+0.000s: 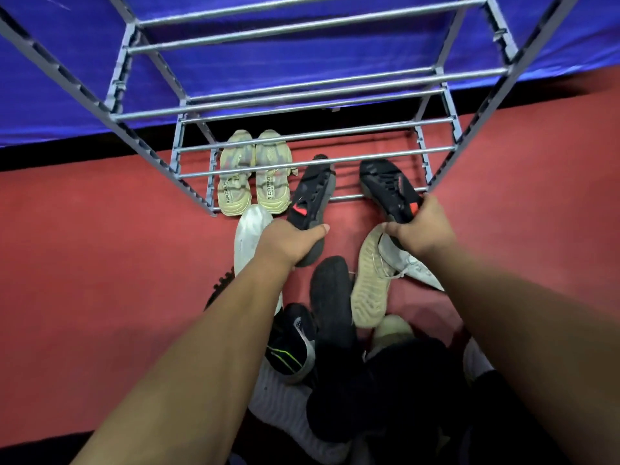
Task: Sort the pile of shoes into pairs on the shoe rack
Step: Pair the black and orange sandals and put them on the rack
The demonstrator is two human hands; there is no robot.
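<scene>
Black shoes point(310, 199) gripped in both hands' fingers point(315, 229); beige pair point(253, 174) on rack point(302, 152) reads "CAPAD".

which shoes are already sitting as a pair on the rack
The pale yellow-green pair at the left of the bottom shelf, side by side. The two black shoes are in the hands; the rest lie piled on the floor.

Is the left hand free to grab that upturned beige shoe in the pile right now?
Probably not: the left hand is already gripping a black shoe, and the beige shoe lies nearer the right hand, itself holding the other black shoe.
</scene>
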